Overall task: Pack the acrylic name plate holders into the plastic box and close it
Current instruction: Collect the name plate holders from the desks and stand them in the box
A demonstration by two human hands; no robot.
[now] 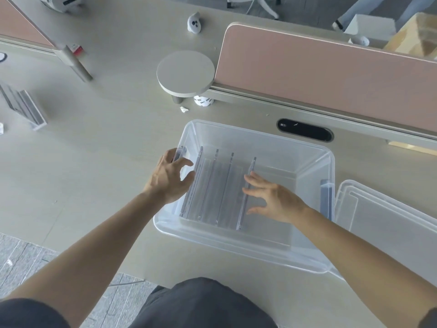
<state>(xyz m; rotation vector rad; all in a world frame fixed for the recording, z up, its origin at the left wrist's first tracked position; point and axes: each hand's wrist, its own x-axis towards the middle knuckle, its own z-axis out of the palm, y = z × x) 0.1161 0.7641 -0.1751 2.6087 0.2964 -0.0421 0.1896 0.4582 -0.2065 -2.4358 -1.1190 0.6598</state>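
Observation:
A clear plastic box [260,133] stands open on the desk in front of me. Several acrylic name plate holders [217,185] stand upright in a row in its left half. My left hand [169,178] hovers over the box's left rim beside the leftmost holder, fingers spread, holding nothing. My right hand [272,200] is inside the box, fingertips touching the rightmost holder, fingers apart. The box's clear lid [387,216] lies flat on the desk to the right of the box. More holders [22,107] stand at the far left of the desk.
A pink desk divider [331,76] runs behind the box, with a cable slot [305,129] in front of it. A round raised shelf [185,71] and a white cup [203,101] sit behind the box's left corner. A white controller [194,22] lies farther back.

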